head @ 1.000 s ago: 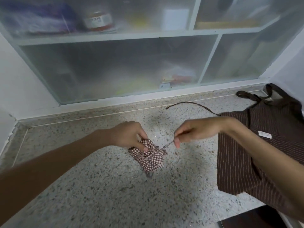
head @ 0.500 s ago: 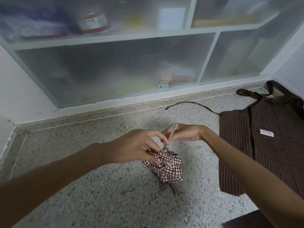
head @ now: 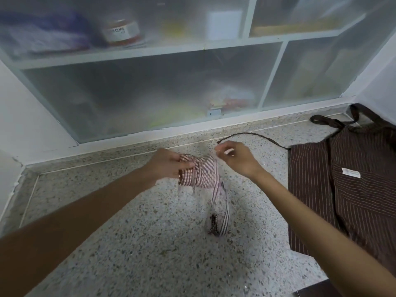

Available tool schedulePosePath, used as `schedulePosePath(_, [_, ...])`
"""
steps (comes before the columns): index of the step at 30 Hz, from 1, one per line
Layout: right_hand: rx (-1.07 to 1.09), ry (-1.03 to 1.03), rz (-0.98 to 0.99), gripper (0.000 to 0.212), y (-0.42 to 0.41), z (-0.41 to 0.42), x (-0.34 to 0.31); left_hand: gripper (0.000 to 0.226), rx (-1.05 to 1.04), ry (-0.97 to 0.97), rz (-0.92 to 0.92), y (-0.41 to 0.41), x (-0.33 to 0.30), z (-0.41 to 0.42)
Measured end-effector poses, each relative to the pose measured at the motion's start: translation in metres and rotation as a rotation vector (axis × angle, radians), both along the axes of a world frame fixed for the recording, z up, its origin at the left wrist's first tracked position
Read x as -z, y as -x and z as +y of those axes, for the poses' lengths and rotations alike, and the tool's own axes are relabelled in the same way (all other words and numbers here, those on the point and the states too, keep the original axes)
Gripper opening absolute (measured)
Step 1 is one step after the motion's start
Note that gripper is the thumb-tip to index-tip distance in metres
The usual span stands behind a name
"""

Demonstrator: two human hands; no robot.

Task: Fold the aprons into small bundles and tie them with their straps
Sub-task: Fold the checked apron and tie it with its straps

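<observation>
A small bundle of red-and-white checked apron (head: 201,174) is held above the speckled counter (head: 132,243), blurred by motion. My left hand (head: 168,165) grips the bundle's left side with curled fingers. My right hand (head: 235,159) is just right of the bundle, its thumb and fingertips pinched at the bundle's upper right corner; whether a strap is between them is too blurred to tell. A checked strap (head: 218,213) dangles in a loop below the bundle. A brown striped apron (head: 353,200) lies spread flat at the right.
The brown apron's thin strap (head: 250,135) curves across the counter behind my right hand, and its neck loop (head: 334,122) lies near the back wall. A frosted-glass cabinet (head: 150,93) runs along the back. The counter's front edge shows at the lower right.
Both hands lifted the checked bundle up and away from me. The strap that my right hand pulled upward now hangs loose below the bundle, and the right hand moved to the bundle's upper right.
</observation>
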State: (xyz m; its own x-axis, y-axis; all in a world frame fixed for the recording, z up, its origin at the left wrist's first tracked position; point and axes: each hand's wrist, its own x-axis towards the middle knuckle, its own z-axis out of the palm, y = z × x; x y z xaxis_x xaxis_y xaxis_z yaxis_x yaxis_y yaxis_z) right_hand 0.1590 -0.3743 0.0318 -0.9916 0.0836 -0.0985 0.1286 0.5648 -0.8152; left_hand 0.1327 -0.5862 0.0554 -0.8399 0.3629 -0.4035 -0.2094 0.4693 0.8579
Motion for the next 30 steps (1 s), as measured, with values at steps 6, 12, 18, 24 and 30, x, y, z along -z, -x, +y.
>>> schedulePosePath(6, [-0.029,0.446,-0.463,0.023,-0.083,-0.035,0.01,0.004,-0.601,-0.42,-0.623,0.004,0.008,0.005])
schedulePosePath(12, [0.211,0.608,-0.446,0.069,-0.07,-0.062,0.034,0.008,-0.541,-0.356,-0.679,-0.012,0.016,0.019])
schedulePosePath(18, [0.514,0.567,-0.296,0.03,-0.067,-0.075,0.045,0.006,-0.589,-0.362,-0.654,-0.016,0.018,0.016])
schedulePosePath(24, [0.044,-0.214,-0.246,0.03,-0.096,-0.062,0.035,0.005,-0.659,-0.429,-0.631,-0.015,0.016,0.007])
schedulePosePath(30, [0.114,-0.101,-0.023,0.033,-0.082,-0.065,0.007,0.011,-0.692,-0.433,-0.648,-0.008,0.018,-0.008])
